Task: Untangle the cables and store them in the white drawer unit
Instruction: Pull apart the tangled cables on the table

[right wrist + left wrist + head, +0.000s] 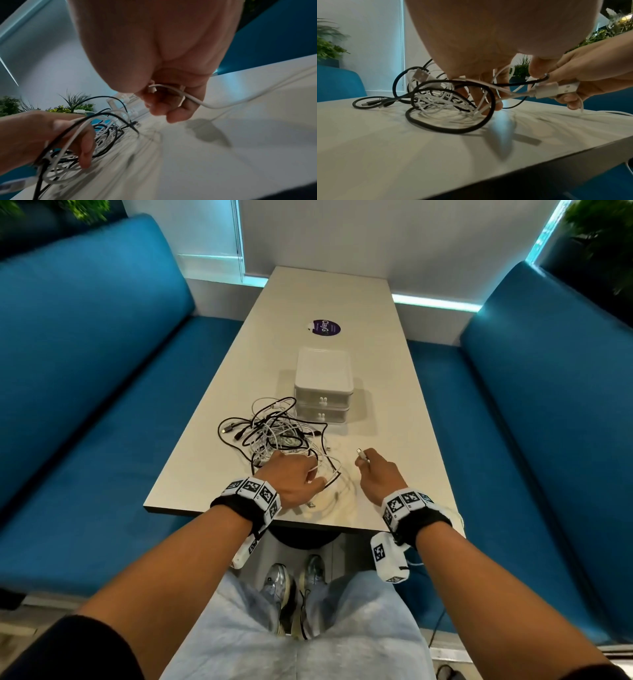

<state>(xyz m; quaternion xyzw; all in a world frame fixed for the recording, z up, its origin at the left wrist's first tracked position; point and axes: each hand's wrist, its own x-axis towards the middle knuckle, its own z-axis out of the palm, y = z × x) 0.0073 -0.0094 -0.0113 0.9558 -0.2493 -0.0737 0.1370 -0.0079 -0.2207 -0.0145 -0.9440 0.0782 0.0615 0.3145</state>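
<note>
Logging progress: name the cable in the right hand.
The white cable, pinched near its plug by the right hand; the other cables lie tangled under the left hand.

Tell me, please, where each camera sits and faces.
Head: worn high, looking down at beige table, black-and-white cable tangle, white drawer unit; forearms, left hand, right hand, legs show.
Left wrist: under the left palm, facing the tangle.
Right wrist: under the right palm, facing fingers gripping a white USB cable.
Both wrist views show the opposite hand.

Table (394, 405) with tangled cables (274, 436), drawer unit (323, 378), purple sticker (326, 327)
</note>
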